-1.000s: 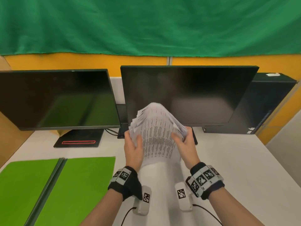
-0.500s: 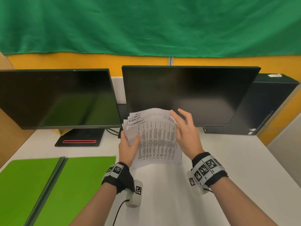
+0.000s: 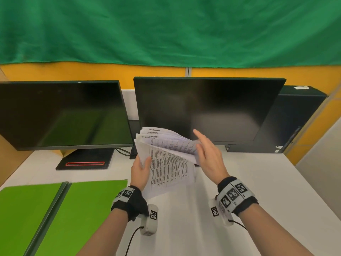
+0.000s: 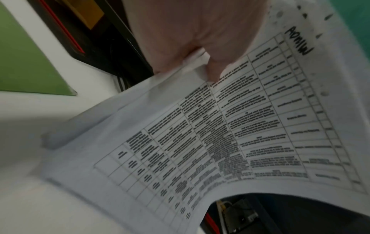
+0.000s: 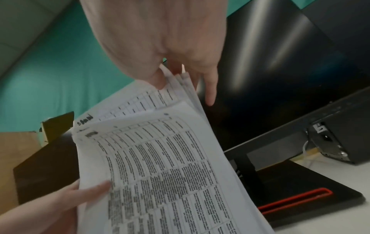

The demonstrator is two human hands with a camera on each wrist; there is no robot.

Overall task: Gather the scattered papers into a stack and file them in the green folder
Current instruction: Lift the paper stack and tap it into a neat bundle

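Printed papers (image 3: 169, 163) form a loose stack held up over the white table (image 3: 239, 182), in front of the right monitor. The sheets fan apart at the top. My left hand (image 3: 142, 169) grips the stack's left edge, thumb on the front sheet (image 4: 220, 126). My right hand (image 3: 206, 150) lies against the stack's right edge with straight fingers, the index finger pointing up. In the right wrist view the sheets' edges (image 5: 180, 82) sit between its thumb and fingers. The green folder (image 3: 73, 209) lies open and flat at the table's near left.
Two dark monitors (image 3: 60, 115) (image 3: 206, 108) stand along the back, and a black computer tower (image 3: 295, 119) is at the back right. A black monitor base with a red loop (image 3: 84, 161) sits behind the folder. The table's right edge runs diagonally at the right.
The right hand let go of the stack's side and opened, fingers now straight against the edge. The stack came down, tilted left and fanned out, still gripped by the left hand.
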